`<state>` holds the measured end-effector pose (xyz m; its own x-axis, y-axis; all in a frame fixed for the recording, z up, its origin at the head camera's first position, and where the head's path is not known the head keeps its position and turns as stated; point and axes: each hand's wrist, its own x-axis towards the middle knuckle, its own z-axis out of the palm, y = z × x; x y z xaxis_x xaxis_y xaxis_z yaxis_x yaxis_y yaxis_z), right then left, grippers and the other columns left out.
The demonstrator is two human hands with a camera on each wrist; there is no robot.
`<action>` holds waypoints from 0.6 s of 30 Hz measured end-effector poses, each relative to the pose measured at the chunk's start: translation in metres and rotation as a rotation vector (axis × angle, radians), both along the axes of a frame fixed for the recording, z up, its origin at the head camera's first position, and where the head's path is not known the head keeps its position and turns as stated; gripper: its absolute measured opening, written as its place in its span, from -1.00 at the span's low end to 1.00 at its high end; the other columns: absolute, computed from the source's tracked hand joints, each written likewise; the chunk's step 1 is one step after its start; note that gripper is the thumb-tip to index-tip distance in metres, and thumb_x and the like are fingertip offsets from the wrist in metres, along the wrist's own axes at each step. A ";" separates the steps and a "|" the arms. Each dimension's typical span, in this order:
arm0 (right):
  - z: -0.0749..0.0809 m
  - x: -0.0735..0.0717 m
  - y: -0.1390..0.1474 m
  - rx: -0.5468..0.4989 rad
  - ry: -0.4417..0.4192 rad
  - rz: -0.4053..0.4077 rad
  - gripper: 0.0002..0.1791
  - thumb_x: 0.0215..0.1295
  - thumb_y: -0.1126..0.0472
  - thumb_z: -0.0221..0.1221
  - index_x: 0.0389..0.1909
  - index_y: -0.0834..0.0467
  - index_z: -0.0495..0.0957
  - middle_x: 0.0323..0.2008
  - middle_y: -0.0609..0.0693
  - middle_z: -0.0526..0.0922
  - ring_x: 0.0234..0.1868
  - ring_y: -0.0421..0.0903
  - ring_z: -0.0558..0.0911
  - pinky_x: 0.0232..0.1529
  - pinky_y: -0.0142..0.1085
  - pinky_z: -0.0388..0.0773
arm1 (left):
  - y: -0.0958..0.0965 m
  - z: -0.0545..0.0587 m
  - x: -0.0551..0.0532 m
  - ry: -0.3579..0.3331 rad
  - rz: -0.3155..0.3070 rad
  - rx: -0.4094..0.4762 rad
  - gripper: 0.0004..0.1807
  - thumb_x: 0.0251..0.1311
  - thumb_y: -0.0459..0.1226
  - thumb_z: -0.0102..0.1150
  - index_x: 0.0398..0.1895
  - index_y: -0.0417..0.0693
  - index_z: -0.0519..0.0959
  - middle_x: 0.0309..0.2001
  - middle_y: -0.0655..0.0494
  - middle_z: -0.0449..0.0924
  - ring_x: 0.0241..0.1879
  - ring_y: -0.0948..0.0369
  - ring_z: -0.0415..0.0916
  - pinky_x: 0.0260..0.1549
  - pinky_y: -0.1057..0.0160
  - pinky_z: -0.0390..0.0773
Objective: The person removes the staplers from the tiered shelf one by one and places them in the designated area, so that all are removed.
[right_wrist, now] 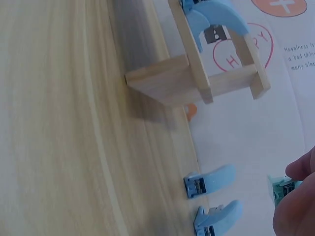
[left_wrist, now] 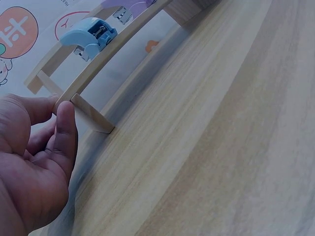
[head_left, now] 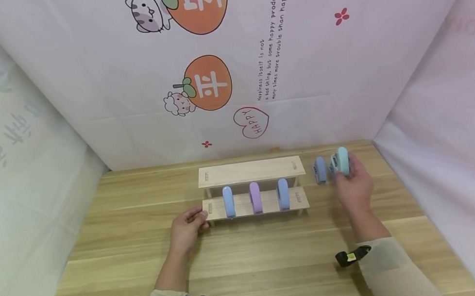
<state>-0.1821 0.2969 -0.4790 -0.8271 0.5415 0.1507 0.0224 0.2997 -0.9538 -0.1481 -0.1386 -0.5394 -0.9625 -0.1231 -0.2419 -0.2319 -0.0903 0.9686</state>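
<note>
My left hand [head_left: 187,229] pinches the left end of the lower shelf of a wooden rack [head_left: 244,206] between thumb and fingers. Along that shelf stand three small curved plastic tools with metal parts: a light blue tool [head_left: 228,201], a purple tool [head_left: 255,197] and a blue tool [head_left: 284,194]. To the right of the rack, my right hand [head_left: 356,185] grips a teal tool [head_left: 343,160] of the same kind. Beside it on the table is a blue-violet tool [head_left: 320,170]. In the right wrist view another blue tool [right_wrist: 220,218] appears, mostly hidden behind the teal one from the head.
The rack's upper shelf [head_left: 251,171] stands behind the lower one, near the back wall. A white printed cloth [head_left: 320,60] rises behind the wooden table [head_left: 268,266], with white sheets [head_left: 444,110] at both sides.
</note>
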 end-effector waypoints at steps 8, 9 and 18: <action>-0.007 -0.002 0.013 0.015 -0.017 -0.021 -0.27 0.30 0.50 0.14 0.51 0.13 0.35 0.44 0.11 0.42 0.45 0.01 0.41 0.50 -0.20 0.34 | -0.001 0.000 0.001 -0.008 0.004 -0.004 -0.61 0.33 -0.33 0.37 0.18 -0.30 0.61 -0.06 -0.15 0.69 -0.29 0.13 0.68 -0.24 0.28 0.79; -0.008 -0.002 0.015 0.013 -0.022 -0.022 -0.27 0.30 0.50 0.14 0.52 0.14 0.34 0.44 0.11 0.41 0.46 0.00 0.40 0.51 -0.20 0.33 | -0.001 0.001 0.001 -0.008 0.003 -0.004 -0.61 0.34 -0.33 0.37 0.18 -0.30 0.61 -0.05 -0.15 0.69 -0.29 0.12 0.68 -0.24 0.28 0.79; -0.017 -0.003 0.028 0.008 -0.067 -0.044 -0.25 0.37 0.43 0.13 0.57 0.09 0.25 0.49 0.08 0.31 0.51 -0.02 0.31 0.53 -0.23 0.26 | 0.000 0.001 0.001 -0.002 0.000 0.008 -0.60 0.33 -0.34 0.38 0.18 -0.31 0.60 -0.04 -0.16 0.68 -0.26 0.10 0.69 -0.22 0.28 0.79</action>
<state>-0.1851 0.3252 -0.4957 -0.8109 0.5765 0.1002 0.0994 0.3045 -0.9473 -0.1475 -0.1388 -0.5383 -0.9619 -0.1215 -0.2449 -0.2340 -0.0976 0.9673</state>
